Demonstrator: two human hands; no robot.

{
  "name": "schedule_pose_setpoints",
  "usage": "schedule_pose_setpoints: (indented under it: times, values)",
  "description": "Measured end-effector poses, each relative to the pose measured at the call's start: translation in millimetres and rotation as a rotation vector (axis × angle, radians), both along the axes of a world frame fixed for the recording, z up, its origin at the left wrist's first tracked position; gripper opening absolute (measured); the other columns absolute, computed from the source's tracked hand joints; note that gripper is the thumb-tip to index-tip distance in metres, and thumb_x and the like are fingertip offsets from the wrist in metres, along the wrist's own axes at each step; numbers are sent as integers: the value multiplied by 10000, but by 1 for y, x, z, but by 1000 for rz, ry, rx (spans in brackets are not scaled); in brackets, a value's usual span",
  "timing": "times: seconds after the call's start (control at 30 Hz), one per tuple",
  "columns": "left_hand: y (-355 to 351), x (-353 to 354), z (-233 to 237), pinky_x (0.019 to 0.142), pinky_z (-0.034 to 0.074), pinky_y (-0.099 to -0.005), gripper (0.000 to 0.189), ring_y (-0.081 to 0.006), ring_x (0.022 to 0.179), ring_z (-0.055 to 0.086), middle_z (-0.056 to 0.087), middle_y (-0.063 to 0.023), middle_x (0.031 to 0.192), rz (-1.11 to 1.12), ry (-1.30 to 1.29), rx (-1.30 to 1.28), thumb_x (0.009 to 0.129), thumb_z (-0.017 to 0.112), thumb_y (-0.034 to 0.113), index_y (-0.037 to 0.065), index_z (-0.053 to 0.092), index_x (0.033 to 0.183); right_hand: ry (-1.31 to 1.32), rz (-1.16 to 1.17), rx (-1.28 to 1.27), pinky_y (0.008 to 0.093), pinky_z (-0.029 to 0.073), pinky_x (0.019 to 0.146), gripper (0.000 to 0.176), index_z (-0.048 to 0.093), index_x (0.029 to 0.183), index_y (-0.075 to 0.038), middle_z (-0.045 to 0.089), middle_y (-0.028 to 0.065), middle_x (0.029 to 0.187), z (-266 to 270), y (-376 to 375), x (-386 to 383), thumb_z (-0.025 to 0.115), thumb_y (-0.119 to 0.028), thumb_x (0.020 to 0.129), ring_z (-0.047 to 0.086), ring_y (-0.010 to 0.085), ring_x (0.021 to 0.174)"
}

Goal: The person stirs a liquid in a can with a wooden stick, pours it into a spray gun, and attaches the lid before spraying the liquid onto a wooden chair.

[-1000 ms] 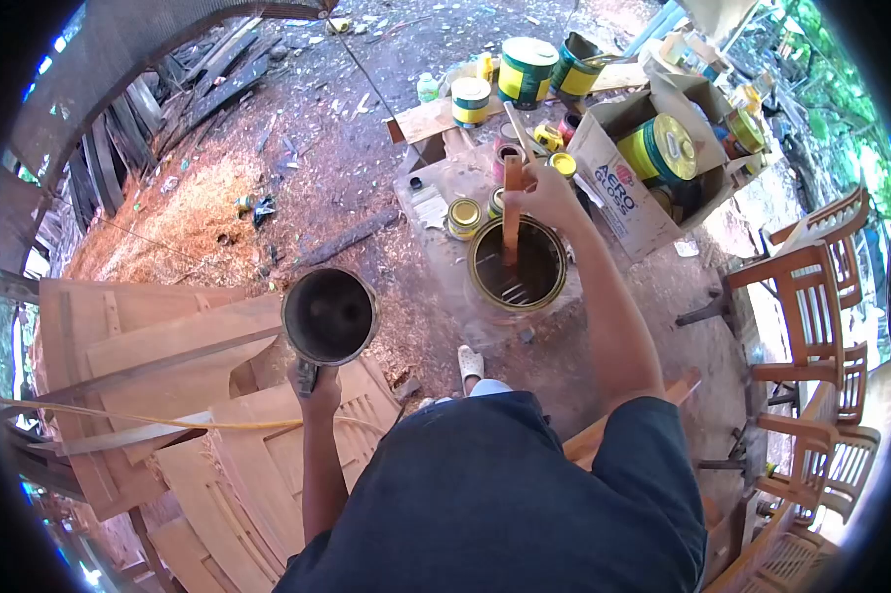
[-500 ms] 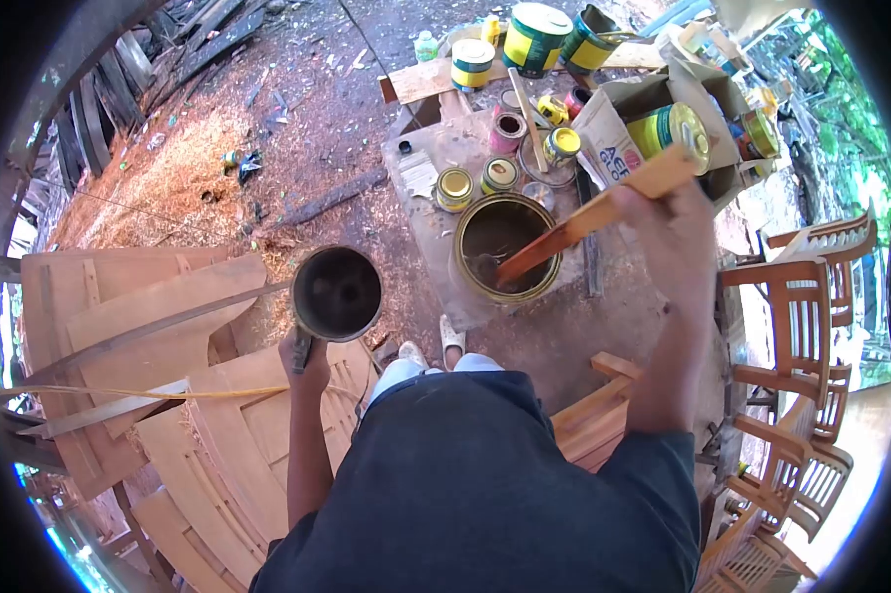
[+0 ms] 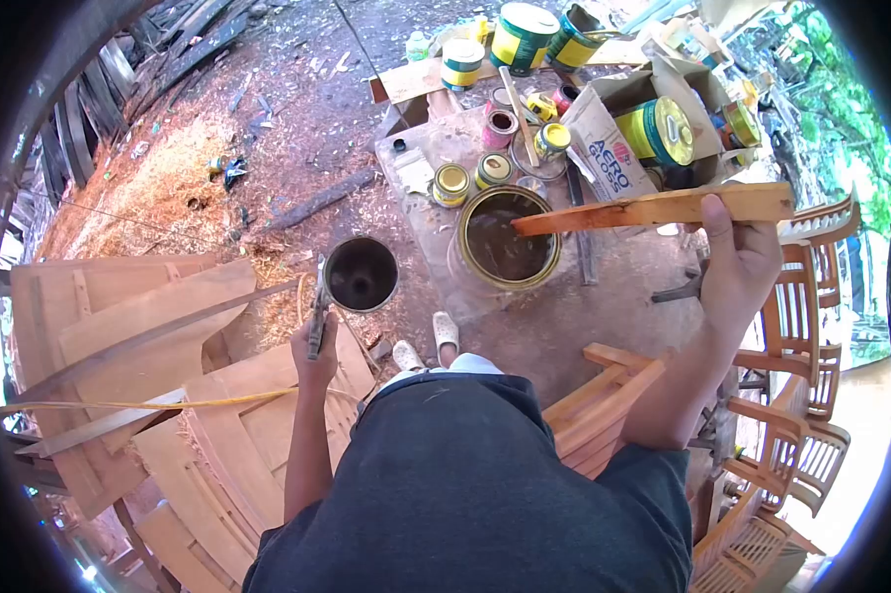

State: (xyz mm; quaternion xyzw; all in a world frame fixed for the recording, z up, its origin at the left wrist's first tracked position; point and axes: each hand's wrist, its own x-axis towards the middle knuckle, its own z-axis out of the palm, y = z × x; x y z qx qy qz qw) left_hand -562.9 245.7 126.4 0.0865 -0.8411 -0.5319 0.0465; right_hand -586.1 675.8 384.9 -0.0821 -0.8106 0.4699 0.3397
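My right hand (image 3: pixel 740 259) is closed round the upper end of a flat wooden stick (image 3: pixel 653 208). The stick's reddish, wet-looking tip is over the mouth of a large open can (image 3: pixel 462 259) of brown liquid on the low table. In my left hand (image 3: pixel 315 358) is the handle of a round, dark-insided pot (image 3: pixel 393 287), held left of the table with its mouth facing up. Small tins, one of them gold-lidded (image 3: pixel 451 182), stand just behind the large can.
A cardboard box (image 3: pixel 604 158) with yellow-green cans is at the back right. Wooden chairs (image 3: pixel 796 306) line the right side. Cut wooden panels (image 3: pixel 149 326) lie at the left, with wood shavings (image 3: pixel 169 188) beyond. Wooden pieces (image 3: pixel 604 405) sit near my right elbow.
My right hand has moved right, and the stick has come up from the can and now lies nearly level. The pot in my left hand has shifted slightly right and up.
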Motion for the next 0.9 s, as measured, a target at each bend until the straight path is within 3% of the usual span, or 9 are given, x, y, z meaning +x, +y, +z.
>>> schedule_pose_setpoints:
  times: [0.23, 0.33, 0.43, 0.63, 0.73, 0.83, 0.9]
  values:
    - [-6, 8, -8, 481, 292, -276, 366, -49, 545, 345, 394, 49, 557, -28, -36, -3, 940, 647, 213, 24, 523, 652, -160, 121, -134, 229, 501, 716, 201, 673, 1007, 6, 685, 40, 856, -42, -32, -31, 734, -118, 861, 619, 82, 763]
    - [-3, 10, -8, 493, 307, -274, 334, -53, 565, 357, 405, 42, 575, -19, 0, 17, 940, 645, 208, 16, 546, 684, -248, 267, 4, 227, 489, 695, 182, 686, 995, -12, 688, 23, 828, -84, -27, -45, 733, -126, 861, 609, 59, 771]
    - [-5, 11, -4, 504, 319, -273, 310, -56, 582, 366, 417, 38, 592, -53, -24, -30, 940, 645, 209, 11, 567, 715, -265, 372, 119, 266, 494, 656, 144, 694, 956, -29, 703, 45, 797, -120, -22, -59, 721, -129, 856, 630, 99, 710]
    - [-10, 15, -10, 495, 320, -276, 295, -59, 571, 359, 417, 37, 583, -21, -67, -5, 940, 646, 220, 5, 586, 747, -434, 197, 483, 367, 508, 632, 154, 688, 892, -20, 690, 144, 746, -99, -47, -43, 702, -160, 831, 653, 302, 645]
    - [-13, 15, -13, 485, 288, -283, 359, -48, 562, 349, 401, 58, 581, -6, -84, 13, 936, 653, 257, 32, 550, 677, -491, 124, 461, 373, 503, 621, 171, 682, 869, 3, 679, 151, 714, -122, -40, -41, 707, -160, 824, 656, 309, 640]
    - [-13, 15, -10, 488, 292, -281, 345, -47, 569, 354, 406, 57, 586, -7, -91, 19, 937, 651, 253, 29, 557, 692, -553, 155, 205, 378, 496, 605, 192, 679, 862, 25, 675, 164, 709, -142, -39, -44, 709, -160, 821, 652, 309, 626]
    - [-13, 15, -11, 483, 306, -280, 329, -51, 561, 358, 411, 46, 574, -18, -68, -4, 939, 646, 256, 13, 585, 726, -467, 175, -19, 328, 487, 570, 152, 680, 864, 21, 670, 102, 690, -156, -44, -48, 710, -124, 830, 639, 188, 599]
